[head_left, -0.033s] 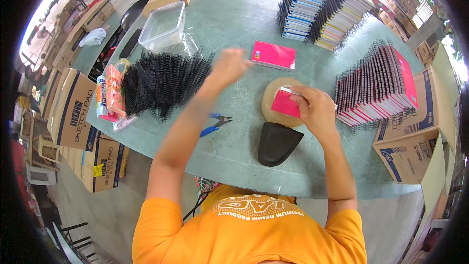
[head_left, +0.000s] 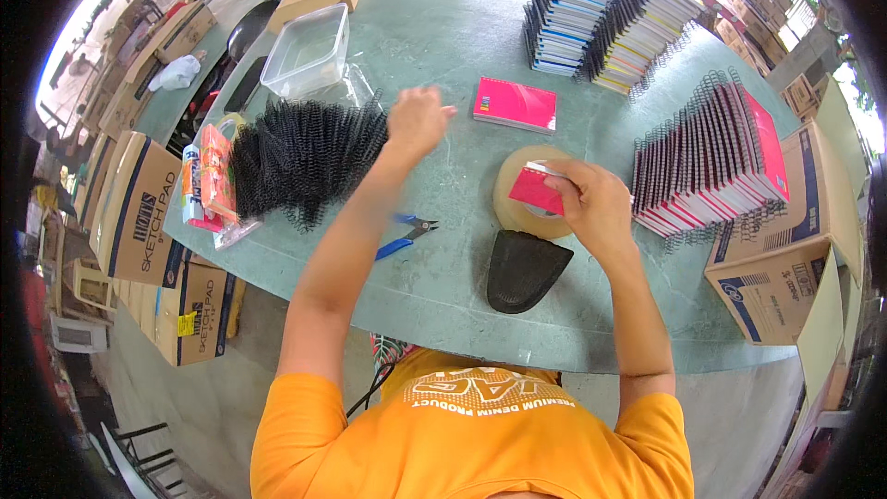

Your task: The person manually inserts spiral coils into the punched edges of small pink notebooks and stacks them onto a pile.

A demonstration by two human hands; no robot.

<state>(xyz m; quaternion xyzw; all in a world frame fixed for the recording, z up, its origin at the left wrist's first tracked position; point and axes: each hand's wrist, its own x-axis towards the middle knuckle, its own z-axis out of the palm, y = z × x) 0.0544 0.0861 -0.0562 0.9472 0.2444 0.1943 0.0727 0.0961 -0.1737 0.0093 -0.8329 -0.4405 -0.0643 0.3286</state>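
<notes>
Our right hand pinches a small pink pad, thin and rectangular, tilted over a tape roll near the table's front edge. Our left hand is loosely curled and blurred, raised beside a pile of black coils, holding nothing we can see. Blue cutters lie below it. A black pouch sits just beside the tape. Another pink pad lies flat beyond.

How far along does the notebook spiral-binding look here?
Done: bound notebooks stand in a row at right. In hand: right hand holds a pink notebook above the tape roll; left hand reaches beside the black coils. Left: many loose coils and one flat pink notebook.
</notes>
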